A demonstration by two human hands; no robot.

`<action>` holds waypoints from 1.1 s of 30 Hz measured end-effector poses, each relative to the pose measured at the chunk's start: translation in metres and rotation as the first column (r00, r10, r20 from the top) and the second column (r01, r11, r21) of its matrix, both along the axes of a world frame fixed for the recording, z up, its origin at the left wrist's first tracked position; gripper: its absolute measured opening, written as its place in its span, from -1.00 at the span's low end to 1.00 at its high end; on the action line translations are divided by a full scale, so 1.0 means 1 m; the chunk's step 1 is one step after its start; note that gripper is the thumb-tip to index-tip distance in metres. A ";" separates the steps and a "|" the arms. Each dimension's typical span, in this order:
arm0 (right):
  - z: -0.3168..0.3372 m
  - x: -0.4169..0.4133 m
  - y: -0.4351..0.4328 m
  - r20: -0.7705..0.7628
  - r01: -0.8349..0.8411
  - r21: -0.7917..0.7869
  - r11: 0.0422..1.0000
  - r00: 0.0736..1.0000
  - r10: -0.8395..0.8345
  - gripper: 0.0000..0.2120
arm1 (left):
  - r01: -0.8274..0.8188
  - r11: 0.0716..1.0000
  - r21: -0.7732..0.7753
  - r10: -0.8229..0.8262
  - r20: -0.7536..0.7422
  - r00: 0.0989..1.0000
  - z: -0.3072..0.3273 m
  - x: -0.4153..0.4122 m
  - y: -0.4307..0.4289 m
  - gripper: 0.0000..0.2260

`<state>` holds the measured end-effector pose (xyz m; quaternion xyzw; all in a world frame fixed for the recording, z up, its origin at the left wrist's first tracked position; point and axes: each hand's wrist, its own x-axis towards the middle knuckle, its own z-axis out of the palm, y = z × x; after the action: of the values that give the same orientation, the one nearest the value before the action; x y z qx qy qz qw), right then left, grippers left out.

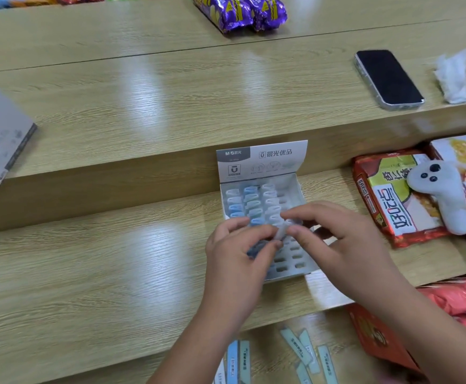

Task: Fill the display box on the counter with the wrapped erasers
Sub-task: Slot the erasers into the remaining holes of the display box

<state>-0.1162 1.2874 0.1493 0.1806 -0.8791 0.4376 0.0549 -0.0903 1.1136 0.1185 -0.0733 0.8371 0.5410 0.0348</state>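
Loose wrapped erasers [298, 347] lie nearest, below and between the wrists. Over the front half of the display box [262, 162] on the surface [101, 259], the left hand [237, 253] curls round a bunch of bluish erasers [254, 252]. It meets the right hand [339, 245], both pinching one pale eraser [281, 231]. Filled rows [251, 200] stand just beyond the fingertips.

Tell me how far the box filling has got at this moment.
Done: the far rows of the display box hold slotted erasers. In hand: left hand and right hand pinch one wrapped eraser above it. Left: empty slots in the near rows, loose erasers on the lower shelf.
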 end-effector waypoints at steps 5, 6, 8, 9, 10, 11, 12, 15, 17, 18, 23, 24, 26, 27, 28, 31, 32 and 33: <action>-0.003 0.004 0.012 -0.010 0.017 0.037 0.999 1.000 -0.016 -0.83 | 0.100 0.985 -0.139 -0.117 -0.119 0.986 -0.003 -0.001 -0.005 -0.72; -0.005 0.005 0.015 -0.002 0.020 0.047 0.999 1.000 -0.020 -0.83 | 0.115 0.977 -0.178 -0.143 -0.152 0.978 -0.005 0.000 -0.008 -0.71; -0.012 0.008 0.018 0.021 0.035 0.082 0.996 0.999 -0.037 -0.86 | 0.127 0.965 -0.228 -0.174 -0.200 0.964 -0.010 0.002 -0.011 -0.72; -0.016 0.010 0.018 0.038 0.043 0.103 0.994 0.998 -0.047 -0.87 | 0.130 0.963 -0.238 -0.182 -0.214 0.960 -0.011 0.003 -0.013 -0.73; -0.019 0.011 0.017 0.054 0.045 0.121 0.992 0.997 -0.052 -0.87 | 0.134 0.961 -0.242 -0.189 -0.220 0.957 -0.013 0.004 -0.014 -0.74; -0.021 0.011 0.016 0.065 0.040 0.131 0.991 0.997 -0.049 -0.87 | 0.141 0.959 -0.245 -0.198 -0.225 0.954 -0.014 0.005 -0.015 -0.75; -0.023 0.012 0.015 0.070 0.033 0.130 0.991 0.997 -0.043 -0.87 | 0.149 0.956 -0.252 -0.208 -0.231 0.950 -0.015 0.005 -0.016 -0.76; -0.027 0.010 0.013 0.074 0.020 0.109 0.994 0.997 -0.028 -0.87 | 0.167 0.948 -0.270 -0.234 -0.240 0.942 -0.018 0.005 -0.018 -0.78; -0.028 0.008 0.012 0.058 0.009 0.108 0.994 0.998 -0.015 -0.88 | 0.175 0.946 -0.272 -0.243 -0.241 0.940 -0.019 0.006 -0.019 -0.77; -0.029 0.007 0.012 0.042 0.001 0.106 0.994 0.999 -0.005 -0.88 | 0.175 0.946 -0.272 -0.243 -0.242 0.939 -0.019 0.006 -0.019 -0.77; -0.031 0.002 0.014 0.006 -0.025 0.085 0.996 1.000 0.025 -0.90 | 0.169 0.951 -0.260 -0.234 -0.246 0.941 -0.019 0.006 -0.018 -0.78; -0.032 0.002 0.014 0.007 -0.025 0.082 0.996 1.000 0.025 -0.91 | 0.169 0.951 -0.259 -0.234 -0.246 0.941 -0.019 0.006 -0.018 -0.78; -0.033 0.002 0.014 0.014 -0.027 0.075 0.997 1.000 0.026 -0.91 | 0.167 0.952 -0.259 -0.232 -0.246 0.941 -0.019 0.006 -0.018 -0.78; -0.033 0.002 0.013 0.012 -0.029 0.080 0.996 1.000 0.029 -0.91 | 0.167 0.952 -0.258 -0.232 -0.246 0.941 -0.020 0.006 -0.018 -0.78; -0.034 0.002 0.013 0.005 -0.031 0.094 0.995 1.000 0.031 -0.92 | 0.168 0.952 -0.258 -0.233 -0.247 0.941 -0.020 0.006 -0.018 -0.79; -0.035 0.003 0.012 -0.048 -0.055 0.185 0.981 0.997 0.064 -0.93 | 0.168 0.952 -0.255 -0.233 -0.251 0.939 -0.022 0.006 -0.018 -0.79; -0.035 0.004 0.011 -0.082 -0.065 0.240 0.969 0.993 0.087 -0.93 | 0.167 0.952 -0.256 -0.233 -0.254 0.939 -0.022 0.006 -0.019 -0.79; -0.034 0.004 0.011 -0.129 -0.073 0.305 0.949 0.985 0.118 -0.92 | 0.168 0.952 -0.257 -0.235 -0.255 0.938 -0.022 0.005 -0.019 -0.79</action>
<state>-0.1122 1.2982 0.1152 0.2608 -0.9191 0.2871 0.0698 -0.0850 1.0948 0.0961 0.0880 0.8938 0.4380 -0.0384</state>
